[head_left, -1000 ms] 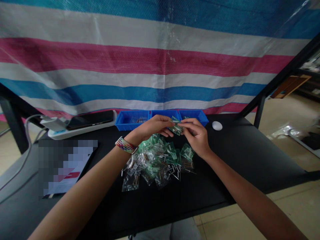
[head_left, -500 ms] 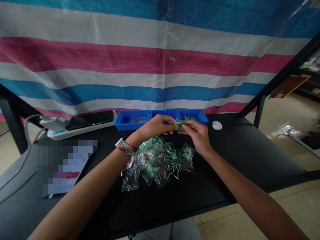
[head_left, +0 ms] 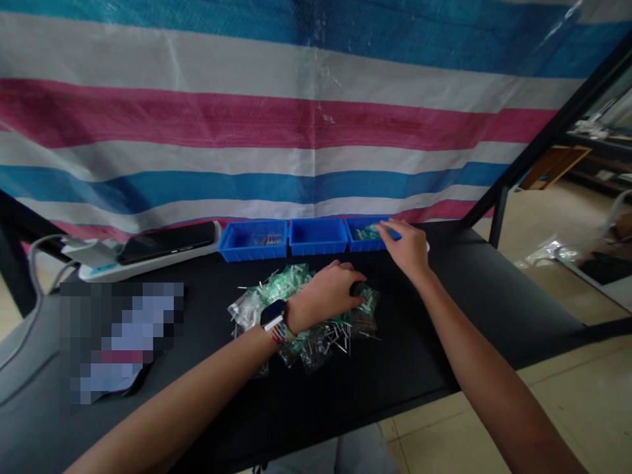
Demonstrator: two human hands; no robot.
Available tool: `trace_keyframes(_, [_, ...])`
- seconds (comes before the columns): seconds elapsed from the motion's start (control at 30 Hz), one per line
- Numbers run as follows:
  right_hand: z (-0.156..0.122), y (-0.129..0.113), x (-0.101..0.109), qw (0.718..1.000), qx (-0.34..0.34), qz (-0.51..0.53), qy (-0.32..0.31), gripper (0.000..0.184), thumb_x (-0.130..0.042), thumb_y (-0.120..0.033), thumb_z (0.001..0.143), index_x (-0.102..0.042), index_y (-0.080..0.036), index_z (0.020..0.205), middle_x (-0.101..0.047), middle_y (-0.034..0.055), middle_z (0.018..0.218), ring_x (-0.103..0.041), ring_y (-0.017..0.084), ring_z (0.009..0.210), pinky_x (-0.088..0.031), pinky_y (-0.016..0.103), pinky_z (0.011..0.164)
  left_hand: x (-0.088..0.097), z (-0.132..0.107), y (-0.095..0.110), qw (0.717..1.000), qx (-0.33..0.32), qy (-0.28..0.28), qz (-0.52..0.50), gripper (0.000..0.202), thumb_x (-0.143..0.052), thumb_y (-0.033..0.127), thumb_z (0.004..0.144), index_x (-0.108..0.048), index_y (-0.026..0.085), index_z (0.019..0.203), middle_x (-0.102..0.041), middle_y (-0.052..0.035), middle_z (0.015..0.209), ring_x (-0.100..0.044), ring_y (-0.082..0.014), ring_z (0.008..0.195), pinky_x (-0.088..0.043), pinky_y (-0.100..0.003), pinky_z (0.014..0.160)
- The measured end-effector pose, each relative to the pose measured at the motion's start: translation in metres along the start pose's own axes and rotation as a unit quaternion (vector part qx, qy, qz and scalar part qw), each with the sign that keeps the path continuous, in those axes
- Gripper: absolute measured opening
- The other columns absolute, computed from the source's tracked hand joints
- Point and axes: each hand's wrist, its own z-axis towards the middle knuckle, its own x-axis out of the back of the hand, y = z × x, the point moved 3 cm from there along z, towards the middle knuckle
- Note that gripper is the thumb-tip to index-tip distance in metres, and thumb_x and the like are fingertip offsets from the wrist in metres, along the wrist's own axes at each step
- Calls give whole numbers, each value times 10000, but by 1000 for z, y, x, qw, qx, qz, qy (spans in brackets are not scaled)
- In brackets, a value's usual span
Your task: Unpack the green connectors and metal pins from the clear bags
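Observation:
My left hand (head_left: 330, 293) reaches over a pile of small clear and green plastic bags (head_left: 286, 283) holding thin metal pins and light-coloured pieces. Its thumb and fingers are apart, curved around a green bag (head_left: 366, 297) at the pile's right side without a visible grip. My right hand (head_left: 407, 247) is at the right blue bin (head_left: 366, 247), thumb and finger spread over its right end. Green packets (head_left: 365, 232) lie in that bin, close to the fingertips.
The middle blue bin (head_left: 318, 248) and the left blue bin (head_left: 253, 252), with metal pins inside, stand alongside. A phone (head_left: 168, 241) rests on a white power strip (head_left: 148, 264) at the left. A striped sheet (head_left: 296, 125) hangs behind the black table (head_left: 474, 289).
Both hands were together holding a green packet above the pile. They have separated: the right moved to the right bin, the left came down to the pile.

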Motion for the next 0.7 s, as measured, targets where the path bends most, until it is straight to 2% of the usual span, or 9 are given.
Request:
trace_keyframes(0.07, [-4, -5, -7, 999, -10, 2, -34, 440, -478, -460, 1096, -826, -203, 1018, -845, 146, 1066, -802, 321, 1047, -582, 502, 1058, -3, 1, 1, 1000, -9, 2, -11, 368, -782, 239, 897, -780, 168, 1258, -782, -129, 1216, -734, -288, 1122, -553, -424, 1047])
trace_keyframes(0.2, [-9, -14, -2, 998, -48, 46, -12, 509, -357, -459, 1130, -791, -204, 1055, -841, 128, 1062, -794, 293, 1024, -590, 437, 985, -9, 5, -4, 996, -3, 14, -85, 378, -758, 114, 845, -754, 172, 1219, -791, -82, 1107, -740, -233, 1021, -563, -351, 963])
trace_keyframes(0.33, [-11, -20, 1, 993, -68, 93, -15, 499, -398, -513, 1118, -779, -219, 989, -834, 113, 999, -786, 287, 986, -579, 428, 968, -13, 8, -11, 983, 25, 36, -181, 415, -705, 56, 802, -711, 183, 1197, -754, -38, 940, -711, -180, 820, -546, -299, 777])
trace_keyframes(0.43, [-13, -27, -4, 977, -114, 180, -30, 476, -473, -582, 1086, -774, -230, 977, -825, 98, 983, -780, 274, 995, -586, 416, 964, -5, 11, -16, 954, 50, 59, -289, 328, -655, 60, 813, -697, 177, 1117, -708, -6, 828, -659, -145, 725, -507, -270, 692])
trace_keyframes(0.53, [-15, -36, -12, 922, -192, 330, -66, 452, -599, -637, 1015, -773, -220, 1007, -807, 81, 953, -779, 239, 881, -627, 376, 835, 13, 13, -24, 917, 70, 96, -381, 254, -688, 115, 817, -686, 162, 1066, -672, 4, 799, -618, -124, 707, -491, -260, 682])
trace_keyframes(0.63, [-19, -47, -20, 843, -256, 452, -141, 451, -718, -638, 931, -777, -219, 1086, -794, 61, 959, -765, 204, 813, -635, 318, 696, 35, 13, -34, 881, 89, 141, -443, 224, -721, 167, 816, -684, 148, 1037, -661, 5, 816, -615, -111, 719, -502, -262, 707])
trace_keyframes(0.7, [-23, -54, -26, 790, -283, 505, -201, 468, -807, -603, 864, -765, -221, 1130, -789, 48, 947, -769, 204, 789, -650, 325, 665, 47, 11, -41, 859, 100, 174, -471, 220, -747, 203, 820, -683, 142, 1022, -658, 3, 837, -627, -111, 752, -522, -264, 742])
